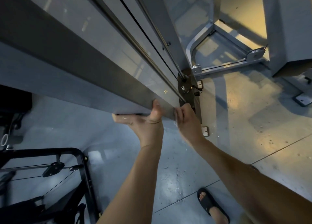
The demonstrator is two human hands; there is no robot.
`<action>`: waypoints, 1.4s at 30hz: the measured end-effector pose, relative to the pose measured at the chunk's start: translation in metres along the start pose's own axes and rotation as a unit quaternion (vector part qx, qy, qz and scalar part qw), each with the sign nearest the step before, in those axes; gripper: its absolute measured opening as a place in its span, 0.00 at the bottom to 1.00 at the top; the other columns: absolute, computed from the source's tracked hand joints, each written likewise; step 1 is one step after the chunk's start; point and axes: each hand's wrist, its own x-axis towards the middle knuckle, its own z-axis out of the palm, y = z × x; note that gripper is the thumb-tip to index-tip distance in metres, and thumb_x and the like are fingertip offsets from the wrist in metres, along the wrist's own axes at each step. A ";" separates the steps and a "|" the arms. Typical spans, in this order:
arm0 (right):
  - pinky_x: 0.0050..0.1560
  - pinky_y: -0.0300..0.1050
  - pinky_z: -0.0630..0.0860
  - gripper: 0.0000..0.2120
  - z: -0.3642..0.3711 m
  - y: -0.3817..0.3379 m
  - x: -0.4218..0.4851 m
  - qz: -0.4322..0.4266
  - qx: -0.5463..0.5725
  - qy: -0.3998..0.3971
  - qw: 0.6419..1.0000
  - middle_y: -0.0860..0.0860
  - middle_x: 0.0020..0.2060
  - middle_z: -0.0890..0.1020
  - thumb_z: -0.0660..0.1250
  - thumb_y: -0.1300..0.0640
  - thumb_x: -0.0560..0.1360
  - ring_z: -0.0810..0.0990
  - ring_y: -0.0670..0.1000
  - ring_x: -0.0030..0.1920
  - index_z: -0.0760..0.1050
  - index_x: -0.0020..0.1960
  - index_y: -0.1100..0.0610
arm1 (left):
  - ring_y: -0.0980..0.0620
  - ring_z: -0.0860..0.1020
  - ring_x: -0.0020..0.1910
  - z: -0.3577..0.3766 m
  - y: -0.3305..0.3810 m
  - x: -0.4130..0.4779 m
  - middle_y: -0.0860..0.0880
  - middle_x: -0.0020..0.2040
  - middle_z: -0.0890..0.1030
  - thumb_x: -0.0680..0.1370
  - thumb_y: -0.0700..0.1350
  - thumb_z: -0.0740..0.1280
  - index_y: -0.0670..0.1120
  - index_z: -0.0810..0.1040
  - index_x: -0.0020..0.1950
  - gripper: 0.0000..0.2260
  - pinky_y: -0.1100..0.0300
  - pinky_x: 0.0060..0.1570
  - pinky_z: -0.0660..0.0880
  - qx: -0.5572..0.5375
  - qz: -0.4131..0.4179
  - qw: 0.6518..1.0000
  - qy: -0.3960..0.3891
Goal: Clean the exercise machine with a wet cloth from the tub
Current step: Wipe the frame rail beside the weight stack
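Dim bluish light, warm yellow patches on the floor at right, wide-angle edge stretch.

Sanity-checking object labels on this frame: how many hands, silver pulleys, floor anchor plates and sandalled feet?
hands: 2 (left hand, right hand)
silver pulleys: 2
floor anchor plates: 3
sandalled foot: 1
Total: 8
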 end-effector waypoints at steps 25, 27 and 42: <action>0.32 0.47 0.69 0.10 0.004 0.009 0.012 -0.026 0.022 0.006 0.999 0.48 0.32 0.73 0.58 0.52 0.86 0.76 0.50 0.32 0.65 0.47 0.55 | 0.49 0.72 0.60 -0.001 -0.008 0.001 0.36 0.68 0.64 0.66 0.50 0.76 0.46 0.52 0.70 0.42 0.55 0.60 0.79 -0.006 -0.005 1.000 0.003; 0.31 0.46 0.69 0.11 0.007 -0.016 0.004 -0.102 0.071 0.016 0.992 0.48 0.32 0.73 0.57 0.51 0.86 0.77 0.51 0.32 0.65 0.47 0.55 | 0.48 0.71 0.61 0.000 -0.009 0.004 0.37 0.67 0.65 0.66 0.51 0.76 0.46 0.53 0.69 0.42 0.55 0.60 0.79 -0.001 0.009 1.000 0.005; 0.38 0.56 0.75 0.10 -0.003 -0.017 0.004 -0.063 -0.011 0.006 0.998 0.50 0.35 0.75 0.59 0.51 0.85 0.79 0.57 0.37 0.63 0.47 0.53 | 0.46 0.71 0.65 -0.005 -0.006 0.004 0.38 0.70 0.63 0.65 0.53 0.78 0.56 0.54 0.66 0.40 0.57 0.63 0.76 -0.008 0.004 1.000 -0.015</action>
